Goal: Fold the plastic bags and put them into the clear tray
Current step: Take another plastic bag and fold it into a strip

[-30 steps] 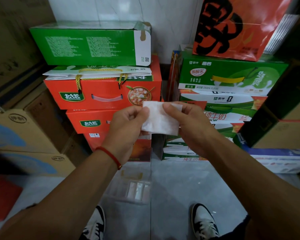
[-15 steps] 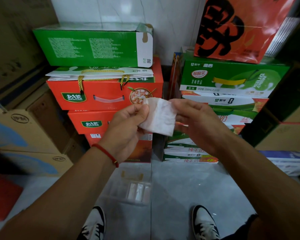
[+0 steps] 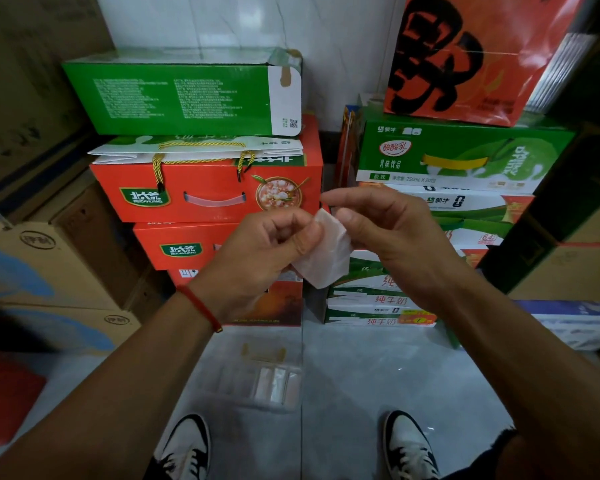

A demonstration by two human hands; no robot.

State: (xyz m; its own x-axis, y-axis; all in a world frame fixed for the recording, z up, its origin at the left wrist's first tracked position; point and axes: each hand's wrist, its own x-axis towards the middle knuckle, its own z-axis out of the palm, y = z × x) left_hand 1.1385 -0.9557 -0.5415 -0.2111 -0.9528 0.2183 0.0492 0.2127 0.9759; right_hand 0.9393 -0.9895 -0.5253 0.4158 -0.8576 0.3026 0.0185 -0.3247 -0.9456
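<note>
A small folded white plastic bag hangs at chest height in front of the stacked boxes. My left hand pinches its upper left edge between thumb and curled fingers. My right hand is beside the bag's upper right corner, thumb touching it and fingers stretched out over it. Below my hands, on the grey floor, lies the clear tray with a few folded bags lined up in its right part.
Red gift boxes and a green carton are stacked straight ahead, milk cartons to the right, brown cardboard boxes on the left. My two shoes stand on the floor just behind the tray.
The bag has turned from lying flat between both hands to hanging tilted from my left hand. My right hand's pinch has loosened and its fingers have spread.
</note>
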